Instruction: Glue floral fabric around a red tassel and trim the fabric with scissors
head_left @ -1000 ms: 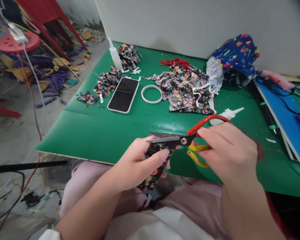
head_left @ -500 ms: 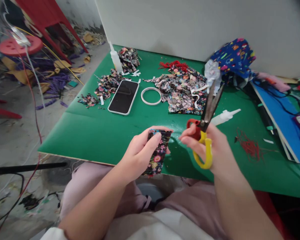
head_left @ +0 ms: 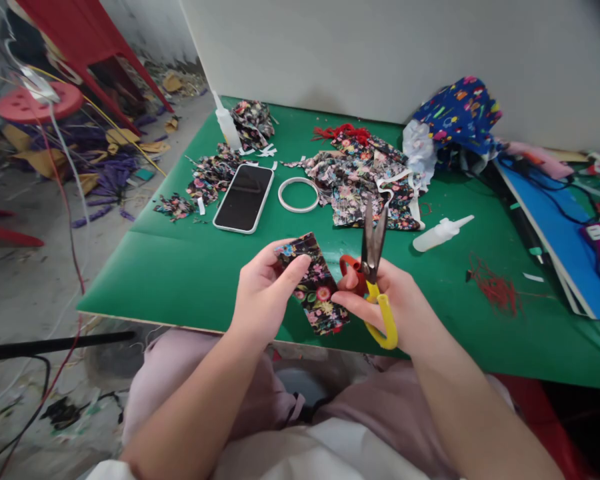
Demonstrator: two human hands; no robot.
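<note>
My left hand (head_left: pixel 263 293) grips a small rectangular piece of black floral fabric (head_left: pixel 316 287), thumb on its face. My right hand (head_left: pixel 387 300) holds scissors (head_left: pixel 373 260) with one red and one yellow handle, blades pointing up and slightly apart. The right thumb and fingertips reach the fabric's right edge; whether they pinch it I cannot tell. Both hands are over the near edge of the green table (head_left: pixel 180 280). Beyond them lie a roll of white tape (head_left: pixel 299 209), a phone (head_left: pixel 244 199) and a heap of floral fabric (head_left: pixel 350 180).
White squeeze bottles stand at the back left (head_left: pixel 227 127) and lie at the right (head_left: pixel 443 233). Red threads (head_left: pixel 497 287) are loose nearby. At the far right are a blue folder (head_left: pixel 550 233) and cables. Floral scraps (head_left: pixel 213 173) lie beside the phone. Blue patterned cloth (head_left: pixel 457 120) is against the white panel.
My right hand with the scissors has moved left and down to the fabric piece. The fabric in my left hand has tilted and now shows more of its face.
</note>
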